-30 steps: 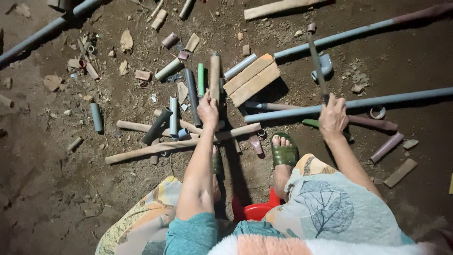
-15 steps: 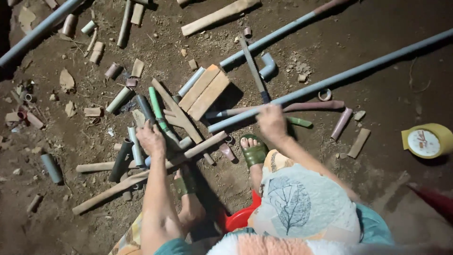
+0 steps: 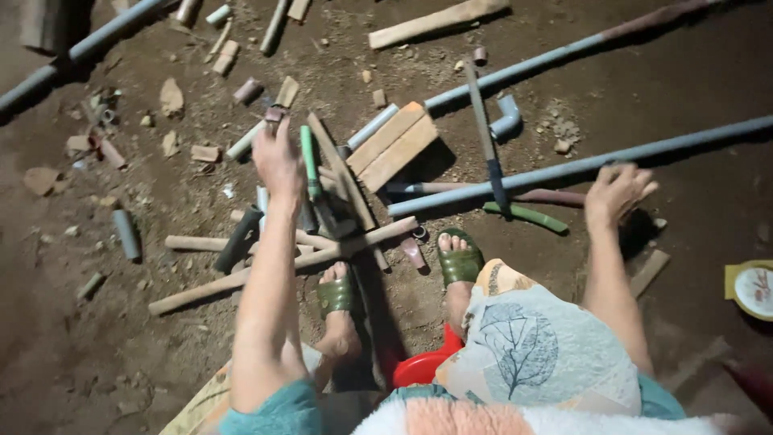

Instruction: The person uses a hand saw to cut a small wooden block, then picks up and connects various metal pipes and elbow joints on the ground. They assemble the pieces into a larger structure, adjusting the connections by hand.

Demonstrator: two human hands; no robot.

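Two hands are working over scattered offcuts: the left hand [image 3: 278, 157] is pinching a short brown pipe stub [image 3: 275, 115], raised beside the green plastic rod [image 3: 308, 161]; the right hand [image 3: 616, 193], fingers spread, holding nothing, is touching the long grey plastic pipe [image 3: 580, 165]. Keeping that pinch firm would help.

Tin [image 3: 753, 290] cut off at rt edge

The person wears 2 green sandals [image 3: 460, 262], teal sleeves [image 3: 278, 407], and a leaf-printed cloth [image 3: 523, 346].
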